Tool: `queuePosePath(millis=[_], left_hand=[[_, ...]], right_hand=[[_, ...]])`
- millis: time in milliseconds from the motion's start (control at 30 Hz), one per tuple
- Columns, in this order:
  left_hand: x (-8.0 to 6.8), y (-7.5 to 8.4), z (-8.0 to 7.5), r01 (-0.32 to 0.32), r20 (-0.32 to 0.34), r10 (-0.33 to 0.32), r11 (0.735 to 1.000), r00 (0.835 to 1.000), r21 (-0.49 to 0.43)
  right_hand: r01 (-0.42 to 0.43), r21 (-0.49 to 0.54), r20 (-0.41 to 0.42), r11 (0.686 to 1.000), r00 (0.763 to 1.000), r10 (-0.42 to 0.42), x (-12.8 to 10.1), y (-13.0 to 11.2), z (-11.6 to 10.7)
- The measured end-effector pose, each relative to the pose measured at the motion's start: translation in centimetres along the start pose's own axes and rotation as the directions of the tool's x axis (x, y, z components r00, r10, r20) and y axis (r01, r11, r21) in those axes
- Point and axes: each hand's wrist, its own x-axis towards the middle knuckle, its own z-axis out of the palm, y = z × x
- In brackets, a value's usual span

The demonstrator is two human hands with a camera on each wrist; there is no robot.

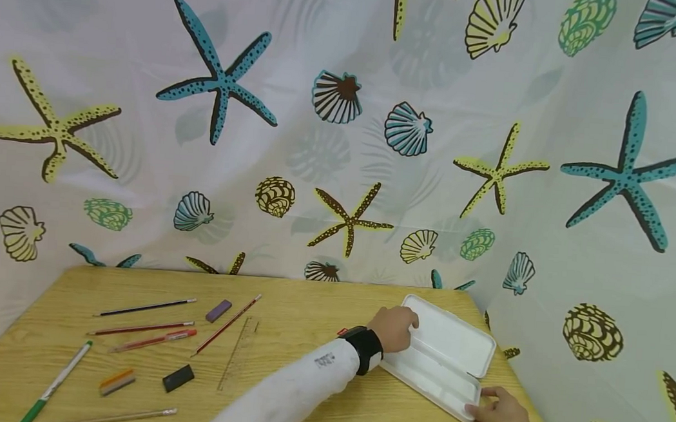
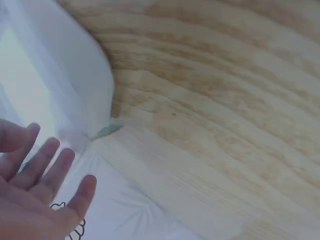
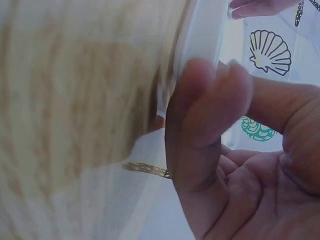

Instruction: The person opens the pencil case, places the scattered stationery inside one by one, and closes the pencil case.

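A white pencil case (image 1: pixel 452 337) lies open on the right part of the table, its lid folded back and its inside bare. My left hand (image 1: pixel 391 327), with a black watch at the wrist, is at the case's far left end; in the left wrist view its fingers (image 2: pixel 62 165) are spread and loosely bent beside the white plastic. At the near right corner my right hand (image 1: pixel 502 418) pinches the case's edge between thumb and fingers. In the right wrist view the fingertips (image 3: pixel 197 80) are right against the white rim.
On the left lie several pencils (image 1: pixel 139 328), a red pen (image 1: pixel 156 340), a green-capped marker (image 1: pixel 60 375), a purple eraser (image 1: pixel 218 311), a black eraser (image 1: pixel 178 378), an orange-and-grey eraser (image 1: pixel 117 382) and a clear ruler (image 1: pixel 235 353). A patterned curtain (image 1: pixel 296 137) hangs behind the wooden table (image 1: pixel 308 319).
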Motion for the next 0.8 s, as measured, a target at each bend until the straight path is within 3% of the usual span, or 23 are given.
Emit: queuePosePath(millis=[133, 233, 300, 433, 533, 733, 800], left_hand=[[-0.7, 0.3, -1.4, 0.071, -0.126, -0.079, 0.995, 0.989, -0.068], [-1.2, 0.2, -2.4, 0.131, -0.202, -0.157, 0.982, 0.967, -0.132], [-1.3, 0.0, -2.7, 0.189, -0.218, -0.221, 0.969, 0.951, -0.157], [-1.5, -1.0, -2.6, 0.333, -0.133, -0.354, 0.93, 0.926, -0.154], [-1.8, -1.9, -1.8, 0.39, -0.049, -0.399, 0.911, 0.916, -0.133], [-2.8, -3.1, -0.1, 0.379, 0.13, -0.362, 0.914, 0.923, -0.145], [-3.3, -3.3, 0.1, 0.369, 0.156, -0.345, 0.913, 0.926, -0.173]], right_hand=[[-0.021, -0.007, -0.001, 1.0, 1.0, 0.021, 0.2, 0.2, -0.1], [-0.028, -0.013, -0.003, 1.0, 1.0, 0.028, 0.4, 0.3, -0.2], [-0.027, -0.013, -0.008, 1.0, 1.0, 0.027, 0.5, 0.3, -0.2], [-0.019, -0.007, -0.016, 1.0, 1.0, 0.019, 0.4, 0.4, -0.2], [-0.009, -0.005, -0.025, 1.0, 1.0, 0.009, 0.2, 0.3, -0.2], [0.041, 0.005, -0.062, 0.999, 0.997, -0.04, -0.1, -0.3, -0.2], [0.047, -0.004, -0.068, 0.999, 0.997, -0.047, 0.0, -0.7, 0.0]])
